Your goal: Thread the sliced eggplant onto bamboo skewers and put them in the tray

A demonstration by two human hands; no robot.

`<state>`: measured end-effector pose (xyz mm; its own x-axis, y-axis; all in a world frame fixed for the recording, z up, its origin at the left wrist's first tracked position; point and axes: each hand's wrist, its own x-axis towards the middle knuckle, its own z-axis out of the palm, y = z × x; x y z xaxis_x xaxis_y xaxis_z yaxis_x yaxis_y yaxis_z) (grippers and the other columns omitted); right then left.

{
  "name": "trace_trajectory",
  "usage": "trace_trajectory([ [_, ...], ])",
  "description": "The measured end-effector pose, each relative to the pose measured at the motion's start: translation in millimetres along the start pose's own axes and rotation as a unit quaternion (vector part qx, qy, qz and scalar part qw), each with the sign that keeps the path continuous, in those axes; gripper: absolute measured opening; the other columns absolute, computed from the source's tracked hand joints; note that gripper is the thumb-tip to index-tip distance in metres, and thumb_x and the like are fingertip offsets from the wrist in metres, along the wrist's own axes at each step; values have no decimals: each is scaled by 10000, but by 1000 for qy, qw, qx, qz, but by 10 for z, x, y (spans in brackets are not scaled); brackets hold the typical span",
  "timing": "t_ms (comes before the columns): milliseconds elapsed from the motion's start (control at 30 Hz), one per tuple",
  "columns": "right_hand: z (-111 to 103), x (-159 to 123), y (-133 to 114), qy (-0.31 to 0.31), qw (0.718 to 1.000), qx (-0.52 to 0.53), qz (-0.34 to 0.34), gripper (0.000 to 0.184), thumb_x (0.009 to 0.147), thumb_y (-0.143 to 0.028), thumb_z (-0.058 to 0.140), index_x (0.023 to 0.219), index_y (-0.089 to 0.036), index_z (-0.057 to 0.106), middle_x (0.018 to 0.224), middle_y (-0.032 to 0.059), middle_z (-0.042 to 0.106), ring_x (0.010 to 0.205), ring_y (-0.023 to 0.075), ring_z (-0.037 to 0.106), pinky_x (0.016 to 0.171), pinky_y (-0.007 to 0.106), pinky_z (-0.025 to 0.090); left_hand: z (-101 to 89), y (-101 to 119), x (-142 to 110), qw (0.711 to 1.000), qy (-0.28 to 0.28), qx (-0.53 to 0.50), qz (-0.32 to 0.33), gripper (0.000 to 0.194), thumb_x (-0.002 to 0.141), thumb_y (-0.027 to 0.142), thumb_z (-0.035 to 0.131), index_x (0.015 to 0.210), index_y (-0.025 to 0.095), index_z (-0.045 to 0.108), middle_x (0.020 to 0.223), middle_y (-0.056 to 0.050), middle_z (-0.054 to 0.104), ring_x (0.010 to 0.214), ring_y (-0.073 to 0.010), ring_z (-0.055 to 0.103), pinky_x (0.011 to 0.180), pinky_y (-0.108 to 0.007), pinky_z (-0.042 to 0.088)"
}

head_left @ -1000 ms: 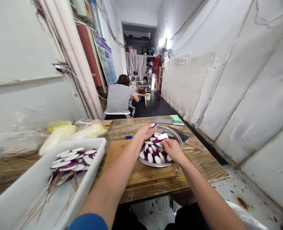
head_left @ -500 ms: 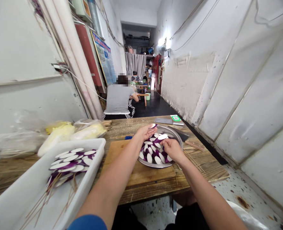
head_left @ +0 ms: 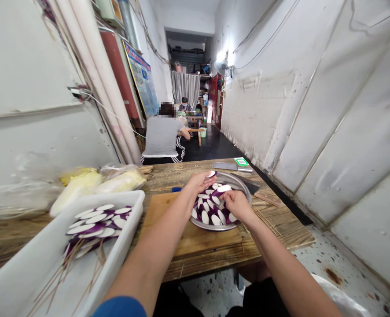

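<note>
A metal bowl (head_left: pixel 244 189) of purple-skinned eggplant slices (head_left: pixel 210 212) sits on a wooden cutting board (head_left: pixel 168 207). My left hand (head_left: pixel 200 181) hovers over the bowl's far side, fingers curled on an eggplant slice (head_left: pixel 211 174) at the fingertips. My right hand (head_left: pixel 236 203) is over the bowl's right side, pinching another slice (head_left: pixel 223 189) between thumb and fingers.
A white tray (head_left: pixel 49 259) at the left holds skewered eggplant slices (head_left: pixel 94 221). Bagged pale vegetables (head_left: pixel 97 179) lie behind it. Loose bamboo skewers (head_left: pixel 267 220) lie right of the bowl, a cleaver (head_left: pixel 229 166) beyond it. A person in a grey shirt (head_left: pixel 163 134) sits further down the corridor.
Both hands stay nearly in place over the bowl; the view has only shifted slightly.
</note>
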<state>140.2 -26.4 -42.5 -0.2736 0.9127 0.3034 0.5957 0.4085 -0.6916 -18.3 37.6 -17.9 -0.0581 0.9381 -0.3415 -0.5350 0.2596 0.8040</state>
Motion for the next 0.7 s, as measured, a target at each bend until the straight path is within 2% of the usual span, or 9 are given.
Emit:
trace_trajectory([
  [433, -9, 5, -17, 3, 1000, -9, 28, 271, 770, -175, 422, 733, -141, 689, 579, 25, 627, 577, 129, 554, 560, 216, 377, 19, -47, -12, 1000, -20, 6, 9, 61, 725, 9, 586, 773, 46, 582, 701, -151, 645, 728, -241, 663, 726, -358, 536],
  [700, -30, 7, -64, 0, 999, -16, 42, 275, 768, -155, 416, 729, -132, 688, 582, 34, 628, 579, 127, 553, 564, 213, 371, 56, -50, -73, 999, -28, 27, 6, 58, 744, 17, 562, 788, 54, 567, 678, -133, 642, 712, -229, 663, 729, -355, 533],
])
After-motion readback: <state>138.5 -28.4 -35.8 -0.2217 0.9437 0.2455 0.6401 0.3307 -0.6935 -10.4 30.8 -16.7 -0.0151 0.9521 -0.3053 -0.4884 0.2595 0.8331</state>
